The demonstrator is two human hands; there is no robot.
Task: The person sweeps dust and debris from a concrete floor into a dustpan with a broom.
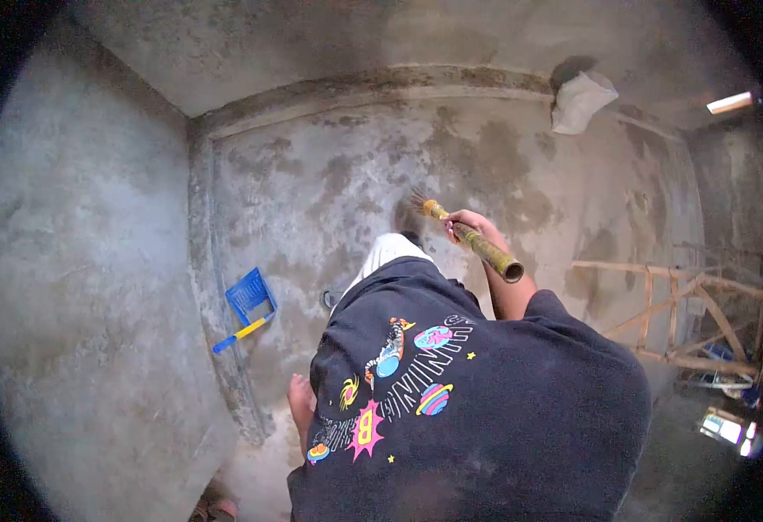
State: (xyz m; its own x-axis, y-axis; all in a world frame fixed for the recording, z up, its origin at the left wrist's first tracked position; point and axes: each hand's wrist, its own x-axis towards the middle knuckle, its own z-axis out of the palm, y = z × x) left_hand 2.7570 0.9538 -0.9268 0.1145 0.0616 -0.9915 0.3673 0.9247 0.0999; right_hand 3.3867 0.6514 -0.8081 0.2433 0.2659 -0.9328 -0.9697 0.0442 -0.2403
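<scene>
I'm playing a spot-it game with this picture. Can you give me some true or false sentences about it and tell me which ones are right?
1. The right hand holds a yellowish broom by its handle. True.
2. The blue dustpan is held in the left hand. False: it lies on the concrete floor by the raised edge, and no left hand shows.
3. A white bag sits at the far edge of the floor. True.
4. The person's shirt is plain white. False: it is dark with colourful planet prints.
5. A wooden frame stands to the right. True.
</scene>
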